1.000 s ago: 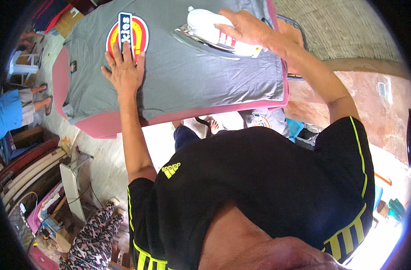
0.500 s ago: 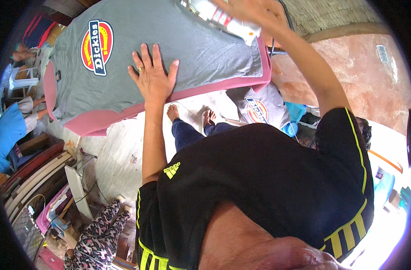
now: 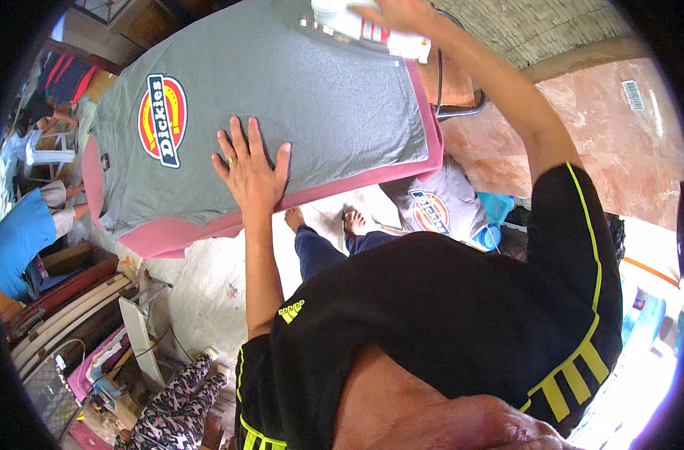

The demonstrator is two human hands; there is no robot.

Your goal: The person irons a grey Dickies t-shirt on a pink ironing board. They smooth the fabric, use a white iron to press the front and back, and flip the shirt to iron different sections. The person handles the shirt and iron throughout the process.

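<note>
A grey T-shirt (image 3: 319,112) with a red, yellow and dark blue printed emblem (image 3: 163,120) lies spread over a pink-covered board (image 3: 158,241). My left hand (image 3: 250,171) rests flat on the shirt near its close edge, fingers apart, a ring on one of them. At the far right of the shirt, my right hand (image 3: 402,13) is closed around a clothes iron (image 3: 360,28), white and silver with red markings. The iron is cut off by the upper edge and partly covered by the hand; its base is against or just over the cloth.
Another grey shirt (image 3: 435,206) lies below the board's right end, beside a light blue container (image 3: 494,206). A black cord (image 3: 441,71) hangs near the iron. One person in blue (image 3: 23,240) is at left; another in patterned trousers (image 3: 173,401) is at lower left, near stacked boards (image 3: 76,311).
My right hand has moved the iron farther away across the shirt, toward its far edge. My left hand stays at the same place on the cloth. The whole view has shifted slightly.
</note>
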